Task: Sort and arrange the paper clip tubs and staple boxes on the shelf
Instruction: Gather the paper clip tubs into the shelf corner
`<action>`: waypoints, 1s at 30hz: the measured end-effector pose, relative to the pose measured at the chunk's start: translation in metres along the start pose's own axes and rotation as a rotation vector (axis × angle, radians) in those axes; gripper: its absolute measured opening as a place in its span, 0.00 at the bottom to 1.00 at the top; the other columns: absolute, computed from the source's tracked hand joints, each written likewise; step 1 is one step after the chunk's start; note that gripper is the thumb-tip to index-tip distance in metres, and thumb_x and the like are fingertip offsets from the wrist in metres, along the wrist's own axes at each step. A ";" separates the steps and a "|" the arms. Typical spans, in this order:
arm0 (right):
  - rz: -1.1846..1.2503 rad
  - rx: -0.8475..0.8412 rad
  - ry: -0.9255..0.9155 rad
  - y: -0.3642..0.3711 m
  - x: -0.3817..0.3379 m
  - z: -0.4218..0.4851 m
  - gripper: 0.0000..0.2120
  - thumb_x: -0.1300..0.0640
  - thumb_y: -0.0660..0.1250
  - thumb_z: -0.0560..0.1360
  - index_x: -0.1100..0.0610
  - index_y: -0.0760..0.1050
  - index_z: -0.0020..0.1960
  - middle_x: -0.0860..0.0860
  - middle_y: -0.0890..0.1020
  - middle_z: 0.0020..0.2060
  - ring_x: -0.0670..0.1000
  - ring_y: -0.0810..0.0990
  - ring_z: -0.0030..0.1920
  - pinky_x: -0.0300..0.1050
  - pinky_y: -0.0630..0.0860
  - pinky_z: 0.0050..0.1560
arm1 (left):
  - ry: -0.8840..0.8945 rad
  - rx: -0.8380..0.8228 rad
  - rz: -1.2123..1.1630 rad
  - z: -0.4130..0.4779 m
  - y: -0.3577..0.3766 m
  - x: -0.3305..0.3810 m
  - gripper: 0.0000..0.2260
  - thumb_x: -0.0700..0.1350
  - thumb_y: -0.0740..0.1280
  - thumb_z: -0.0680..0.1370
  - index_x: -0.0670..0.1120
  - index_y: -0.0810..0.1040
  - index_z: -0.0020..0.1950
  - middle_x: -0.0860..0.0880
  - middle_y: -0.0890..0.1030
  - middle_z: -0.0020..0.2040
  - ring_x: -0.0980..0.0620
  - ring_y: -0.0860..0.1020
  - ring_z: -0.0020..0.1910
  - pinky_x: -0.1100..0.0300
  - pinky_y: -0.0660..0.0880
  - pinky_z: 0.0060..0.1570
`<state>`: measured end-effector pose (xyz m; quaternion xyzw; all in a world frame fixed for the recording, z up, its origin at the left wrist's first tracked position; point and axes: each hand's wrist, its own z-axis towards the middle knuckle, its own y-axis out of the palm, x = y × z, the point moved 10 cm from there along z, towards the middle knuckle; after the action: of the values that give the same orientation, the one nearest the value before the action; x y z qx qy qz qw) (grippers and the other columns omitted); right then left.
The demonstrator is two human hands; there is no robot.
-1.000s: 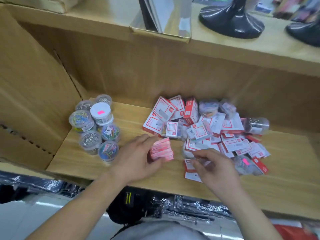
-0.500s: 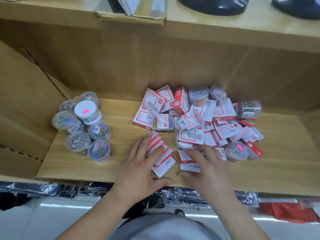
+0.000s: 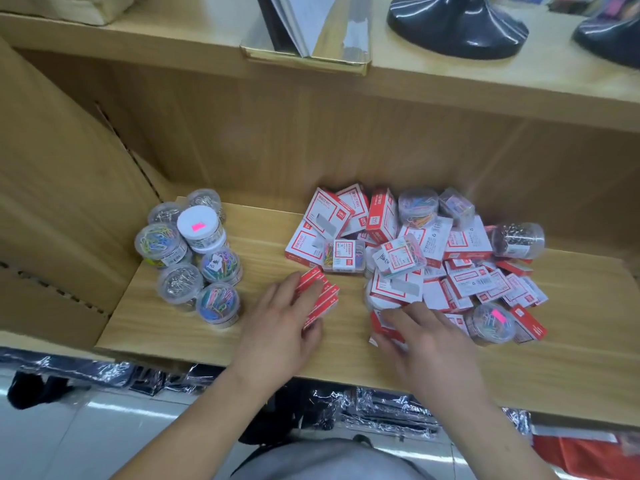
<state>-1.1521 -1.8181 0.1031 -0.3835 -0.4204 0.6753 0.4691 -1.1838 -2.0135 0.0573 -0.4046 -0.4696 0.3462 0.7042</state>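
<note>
Wood-grain shelf [image 3: 180,327] is what's being looked down on, with a cardboard panel [image 3: 52,202] stood along its left side. Off at the left end, the paper clip tubs [image 3: 218,268] are bunched upright in a tight cluster, one white-lidded with a pink sticker. Well apart from those, toward the middle and right, a messy pile of staple boxes [image 3: 464,285] is heaped up, and a few more tubs are mixed in: one tub of silver clips [image 3: 517,239] is tipped on its side at the far right edge.

Both forearms are stretched in from below, palms down. The left hand [image 3: 277,327] is laid over a short row of red staple boxes [image 3: 320,294] sitting on the shelf between the two groups, with the fingers [image 3: 291,289] stretched across the top and the thumb hooked round the near end, so the row is being grasped. The right hand [image 3: 436,348] is pushed into the front edge of the pile, fingers spread and slightly bent over the red-and-white boxes there. That bit is blurred, so whether anything is actually pinched can't be told.
</note>
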 end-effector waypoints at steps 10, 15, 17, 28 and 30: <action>-0.127 -0.050 -0.050 0.000 -0.004 0.008 0.14 0.56 0.81 0.64 0.51 0.80 0.46 0.49 0.78 0.34 0.55 0.80 0.32 0.43 0.69 0.26 | -0.041 0.122 -0.241 0.004 -0.017 -0.003 0.22 0.53 0.70 0.73 0.53 0.78 0.67 0.49 0.78 0.63 0.44 0.79 0.56 0.48 0.79 0.52; 0.195 0.019 0.084 -0.029 0.017 0.017 0.15 0.52 0.79 0.70 0.48 0.79 0.54 0.47 0.84 0.39 0.53 0.83 0.35 0.48 0.78 0.29 | -0.047 0.204 -0.409 0.010 -0.049 0.021 0.23 0.54 0.72 0.72 0.54 0.80 0.67 0.55 0.79 0.61 0.54 0.80 0.58 0.52 0.80 0.52; 0.420 0.037 0.219 -0.042 0.032 0.024 0.16 0.50 0.76 0.72 0.43 0.77 0.57 0.42 0.84 0.42 0.48 0.82 0.37 0.49 0.80 0.34 | -0.039 0.236 -0.468 0.016 -0.060 0.034 0.23 0.53 0.74 0.71 0.53 0.81 0.66 0.56 0.79 0.61 0.56 0.80 0.59 0.55 0.80 0.51; 0.504 0.325 0.283 -0.115 0.150 0.003 0.09 0.61 0.72 0.76 0.56 0.84 0.56 0.46 0.83 0.44 0.43 0.79 0.39 0.36 0.75 0.41 | 0.177 0.226 -0.606 0.066 -0.023 0.176 0.20 0.51 0.74 0.72 0.53 0.83 0.64 0.54 0.78 0.63 0.52 0.80 0.60 0.53 0.79 0.57; 0.489 0.321 0.345 -0.125 0.198 -0.017 0.10 0.61 0.72 0.76 0.54 0.84 0.57 0.44 0.82 0.44 0.44 0.80 0.40 0.39 0.76 0.41 | 0.229 0.184 -0.603 0.075 -0.004 0.227 0.20 0.52 0.73 0.72 0.54 0.82 0.64 0.54 0.79 0.64 0.53 0.80 0.59 0.56 0.78 0.58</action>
<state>-1.1505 -1.5995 0.1882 -0.5028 -0.1187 0.7507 0.4117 -1.1817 -1.8004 0.1648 -0.2186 -0.4527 0.1154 0.8567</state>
